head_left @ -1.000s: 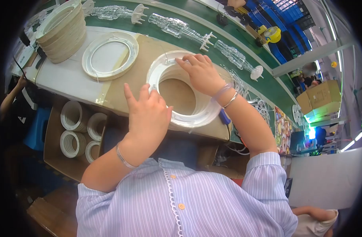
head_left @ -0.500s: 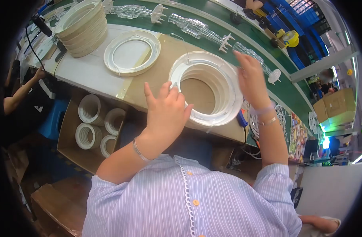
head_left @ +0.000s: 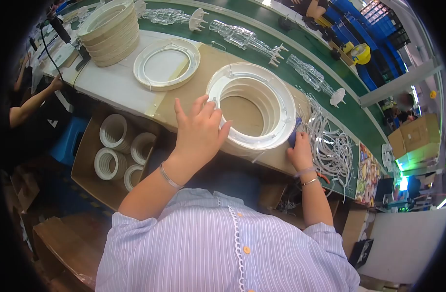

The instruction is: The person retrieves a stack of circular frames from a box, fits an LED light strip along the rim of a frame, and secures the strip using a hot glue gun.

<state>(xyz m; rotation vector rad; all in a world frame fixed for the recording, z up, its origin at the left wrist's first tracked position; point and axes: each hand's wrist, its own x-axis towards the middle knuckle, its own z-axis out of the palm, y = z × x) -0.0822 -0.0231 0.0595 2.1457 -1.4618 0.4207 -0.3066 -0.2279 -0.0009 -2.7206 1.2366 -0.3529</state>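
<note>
A stack of white rings (head_left: pixel 287 108) lies on the brown cardboard top of the bench, with a wide flat ring uppermost. My left hand (head_left: pixel 197 127) rests at the left rim of that top ring, its fingers spread and holding nothing. On the right of the stack, my right hand (head_left: pixel 301 150) has its fingers closed around a blue-handled tool (head_left: pixel 294 134), whose far end is hard to make out. To the left lies a single white ring (head_left: pixel 143 72) with a thin wire at its edge.
A tall pile of rings (head_left: pixel 111 41) stands at the back left. Clear plastic parts (head_left: pixel 240 37) line the green conveyor. White cables (head_left: pixel 331 153) lie tangled at the right. Below left, a cardboard box (head_left: pixel 86 168) holds several ringed cylinders. Another person's arm (head_left: pixel 34 104) is at far left.
My right hand has come down from above the ring's right side to the bench edge and taken hold of the blue-handled tool. My left hand stays at the rim. The view has shifted slightly.
</note>
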